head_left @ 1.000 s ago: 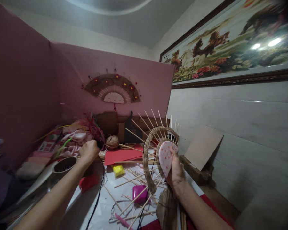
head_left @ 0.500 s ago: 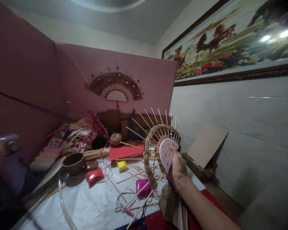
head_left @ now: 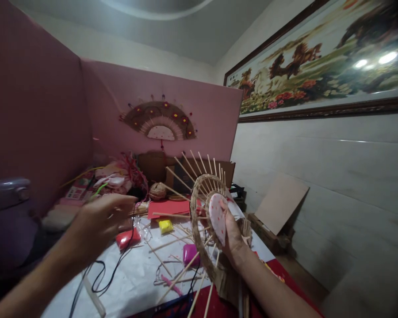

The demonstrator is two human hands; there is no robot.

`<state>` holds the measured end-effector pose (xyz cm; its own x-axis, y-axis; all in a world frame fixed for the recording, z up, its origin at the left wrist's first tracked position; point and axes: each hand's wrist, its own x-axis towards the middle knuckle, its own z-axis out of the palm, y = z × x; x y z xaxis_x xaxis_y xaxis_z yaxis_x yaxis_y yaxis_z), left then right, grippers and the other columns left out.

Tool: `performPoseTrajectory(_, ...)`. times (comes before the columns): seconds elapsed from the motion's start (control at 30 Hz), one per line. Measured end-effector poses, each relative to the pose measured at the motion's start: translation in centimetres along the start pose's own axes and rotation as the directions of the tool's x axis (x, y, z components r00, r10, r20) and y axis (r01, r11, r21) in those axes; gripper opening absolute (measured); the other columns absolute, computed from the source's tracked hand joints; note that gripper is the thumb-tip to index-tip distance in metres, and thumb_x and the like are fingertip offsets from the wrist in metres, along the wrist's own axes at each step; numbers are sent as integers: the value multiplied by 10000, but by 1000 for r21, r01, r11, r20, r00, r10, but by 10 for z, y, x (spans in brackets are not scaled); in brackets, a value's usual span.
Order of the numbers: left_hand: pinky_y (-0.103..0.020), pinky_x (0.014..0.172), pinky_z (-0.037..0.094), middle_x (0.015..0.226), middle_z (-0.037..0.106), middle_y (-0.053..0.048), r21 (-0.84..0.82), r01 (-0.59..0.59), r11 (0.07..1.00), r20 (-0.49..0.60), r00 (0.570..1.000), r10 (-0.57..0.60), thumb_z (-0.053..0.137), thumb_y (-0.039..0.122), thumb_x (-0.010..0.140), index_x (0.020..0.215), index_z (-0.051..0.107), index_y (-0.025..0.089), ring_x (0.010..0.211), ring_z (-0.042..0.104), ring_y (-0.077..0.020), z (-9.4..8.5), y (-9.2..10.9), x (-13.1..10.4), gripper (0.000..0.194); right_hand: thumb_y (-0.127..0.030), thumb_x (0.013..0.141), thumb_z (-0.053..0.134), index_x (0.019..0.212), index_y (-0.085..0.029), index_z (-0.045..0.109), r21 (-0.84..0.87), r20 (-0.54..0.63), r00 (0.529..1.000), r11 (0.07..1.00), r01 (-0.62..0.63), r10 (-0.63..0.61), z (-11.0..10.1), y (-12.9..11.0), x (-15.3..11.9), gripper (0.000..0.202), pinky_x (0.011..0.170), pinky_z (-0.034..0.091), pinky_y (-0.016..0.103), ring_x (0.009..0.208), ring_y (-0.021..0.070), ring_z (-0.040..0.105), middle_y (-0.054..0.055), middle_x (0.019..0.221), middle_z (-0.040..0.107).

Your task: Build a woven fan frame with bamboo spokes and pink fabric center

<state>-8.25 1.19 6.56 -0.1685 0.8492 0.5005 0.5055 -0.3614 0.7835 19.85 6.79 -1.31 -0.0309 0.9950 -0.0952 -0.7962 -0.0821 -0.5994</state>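
Note:
My right hand (head_left: 232,234) grips a stick fan by its half-round base (head_left: 216,216), which is covered in white cloth with red dots. Thin wooden sticks fan out from it through a braided straw-coloured band (head_left: 195,221). To the left, over the table, my left hand (head_left: 108,218) is raised with its fingers pinched together. From its fingertips a thin black cord (head_left: 130,244) hangs and loops down to the white table cover (head_left: 135,278). A gap of table lies between the hand and the fan.
Red (head_left: 128,239), yellow (head_left: 166,226) and purple (head_left: 191,256) packets lie among loose sticks. Behind them are red paper (head_left: 169,209) and a twine ball (head_left: 158,191). A finished fan (head_left: 161,120) hangs on the pink panel. Cardboard (head_left: 281,203) leans at the right wall.
My left hand has come in from the blurred far left edge to over the table, with black cord trailing from it. The fan has shifted slightly left and turned more edge-on.

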Motion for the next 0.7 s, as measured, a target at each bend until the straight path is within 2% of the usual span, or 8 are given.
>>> performPoseTrajectory(0.03, -359, 751, 493, 844, 723, -50, -157, 65, 986, 168, 985, -39, 742, 295, 589, 825, 711, 195, 830, 633, -258, 21, -1, -4, 257, -367, 791, 576, 906, -151, 673, 18, 19, 999, 999, -37, 36, 1, 3, -2, 263, 675, 571, 299, 667, 169, 694, 39, 736, 735)
performPoseTrajectory(0.07, -374, 771, 489, 904, 723, -78, -331, 188, 925, 370, 927, -56, 721, 283, 608, 883, 705, 186, 867, 636, -270, 43, -1, -8, 292, -368, 793, 578, 905, -146, 672, 35, 45, 996, 997, -76, 74, 2, 5, -4, 265, 675, 569, 292, 654, 163, 692, 38, 735, 735)
performPoseTrajectory(0.17, -374, 800, 475, 901, 713, -95, -534, 265, 803, 462, 887, 14, 723, 269, 608, 871, 701, 167, 877, 631, -261, 98, 4, -19, 283, -354, 786, 602, 922, -143, 665, 72, 119, 984, 987, -145, 136, 0, 10, -6, 259, 690, 564, 294, 667, 157, 694, 32, 756, 737)
performPoseTrajectory(0.23, -361, 794, 478, 879, 708, -78, -584, 256, 771, 450, 892, 45, 742, 273, 585, 862, 697, 182, 860, 630, -248, 117, 7, -26, 295, -360, 781, 610, 930, -140, 661, 76, 139, 979, 984, -162, 150, -1, 11, -6, 270, 696, 561, 309, 706, 168, 697, 35, 765, 738)
performPoseTrajectory(0.37, -313, 731, 481, 936, 676, -88, -625, 209, 752, 401, 912, 81, 739, 315, 621, 809, 708, 190, 892, 605, -248, 121, 9, -35, 228, -388, 794, 586, 926, -136, 661, 53, 126, 984, 990, -134, 127, -2, 12, -3, 294, 678, 558, 314, 707, 173, 698, 45, 766, 739)
performPoseTrajectory(0.47, -248, 582, 465, 817, 658, -68, -665, 192, 721, 346, 936, 69, 725, 315, 651, 689, 705, 173, 702, 591, -177, 118, 6, -41, 148, -365, 805, 579, 923, -128, 662, 74, 127, 981, 985, -154, 144, -1, 12, -3, 277, 653, 553, 269, 655, 148, 693, 43, 759, 738)
performPoseTrajectory(0.57, -198, 381, 359, 627, 594, -12, -688, 258, 678, 338, 941, -14, 740, 314, 630, 576, 645, 166, 443, 459, -86, 117, 3, -48, 184, -331, 797, 597, 936, -125, 658, 120, 141, 973, 973, -198, 181, -1, 12, -4, 256, 642, 551, 242, 652, 136, 690, 40, 770, 738)
performPoseTrajectory(0.7, -211, 342, 359, 569, 576, 13, -696, 321, 642, 330, 937, -110, 765, 306, 592, 617, 662, 192, 396, 472, -99, 113, 4, -58, 156, -370, 782, 611, 896, -133, 664, 118, 121, 977, 974, -192, 178, 0, 11, -7, 268, 628, 564, 276, 617, 157, 689, 36, 709, 733)
